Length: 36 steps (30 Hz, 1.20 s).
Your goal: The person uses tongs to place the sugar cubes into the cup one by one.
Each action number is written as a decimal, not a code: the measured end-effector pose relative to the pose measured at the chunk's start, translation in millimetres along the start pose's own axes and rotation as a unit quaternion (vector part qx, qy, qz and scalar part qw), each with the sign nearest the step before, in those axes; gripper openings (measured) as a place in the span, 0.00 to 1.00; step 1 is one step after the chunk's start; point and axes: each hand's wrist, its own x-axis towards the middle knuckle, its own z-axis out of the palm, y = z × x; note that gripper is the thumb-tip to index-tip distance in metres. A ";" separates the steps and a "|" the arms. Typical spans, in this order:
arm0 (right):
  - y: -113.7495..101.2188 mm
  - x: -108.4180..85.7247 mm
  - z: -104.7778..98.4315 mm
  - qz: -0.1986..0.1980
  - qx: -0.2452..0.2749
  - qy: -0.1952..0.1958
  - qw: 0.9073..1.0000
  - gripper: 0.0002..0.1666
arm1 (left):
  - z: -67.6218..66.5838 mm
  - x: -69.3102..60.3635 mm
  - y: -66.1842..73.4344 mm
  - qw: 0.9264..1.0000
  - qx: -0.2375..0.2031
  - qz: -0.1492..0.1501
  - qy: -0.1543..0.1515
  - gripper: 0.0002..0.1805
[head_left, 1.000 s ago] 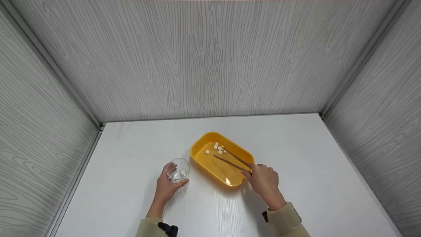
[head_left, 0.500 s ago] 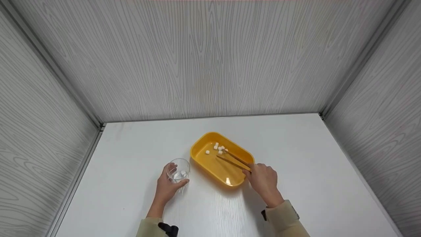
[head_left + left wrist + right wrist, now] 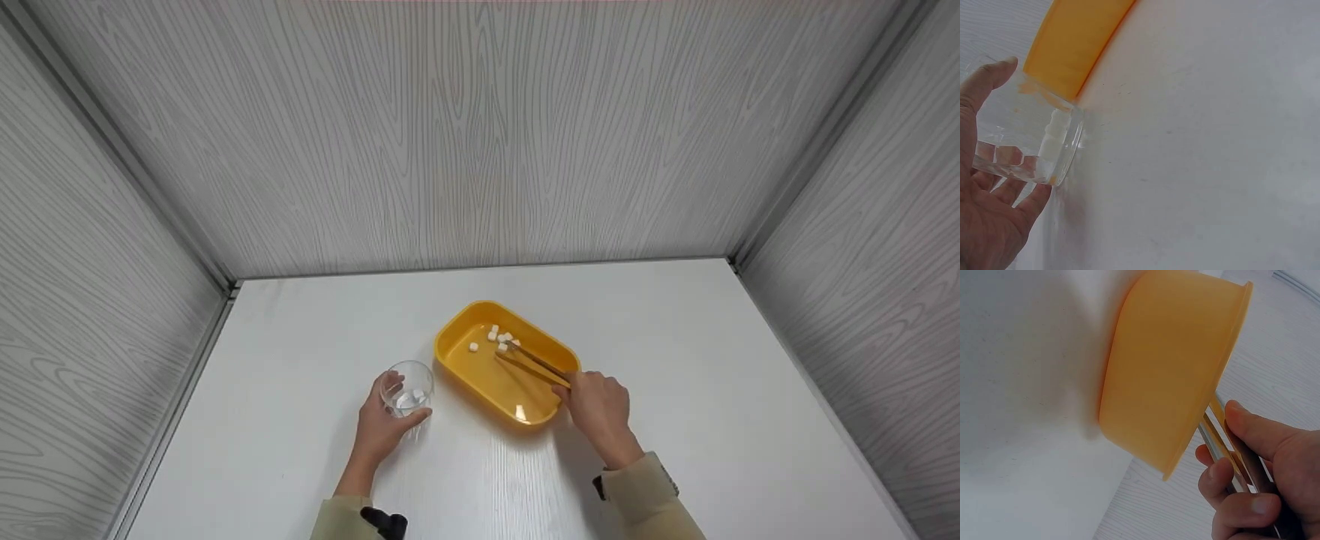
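Note:
My left hand (image 3: 379, 427) holds a clear drinking glass (image 3: 412, 384), fingers and thumb around its sides. Small white cubes (image 3: 1053, 135) lie at the bottom of the glass, which stands just left of a yellow tray (image 3: 484, 369). My right hand (image 3: 600, 409) grips metal tongs (image 3: 541, 361) at the tray's near right side. The tongs reach over the rim, tips slightly apart near several white cubes (image 3: 493, 336) in the far part of the tray. Whether a cube sits between the tips I cannot tell. In the right wrist view, the tray's wall hides the tips.
A white tabletop (image 3: 705, 360) surrounds the tray. Grey wood-grain panels stand along the back (image 3: 480, 150), the left (image 3: 82, 300) and the right (image 3: 877, 262). The tray's raised wall (image 3: 1162, 365) lies between the table and the tongs.
The tongs' tips have come closer together, the lower arm shifting right toward the upper one. My right hand has moved slightly left. The left hand and glass have hardly moved.

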 end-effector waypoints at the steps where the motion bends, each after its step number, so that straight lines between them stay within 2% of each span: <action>1: -0.2 0.4 0.0 0.003 0.002 -0.002 1.000 0.17 | -0.1 0.1 0.2 1.000 -0.001 -0.001 -0.001 0.52; 8: -2.7 2.3 -0.5 0.019 0.011 -0.016 1.000 0.15 | -0.1 0.0 0.7 1.000 -0.006 -0.004 -0.003 0.52; 17: -3.7 3.9 -0.1 0.016 0.015 -0.023 1.000 0.16 | -0.2 -0.1 -0.2 1.000 -0.004 -0.001 -0.006 0.52; 36: -1.2 2.6 3.4 0.003 0.010 -0.008 1.000 0.15 | -1.1 -1.0 3.0 1.000 0.003 0.002 -0.008 0.52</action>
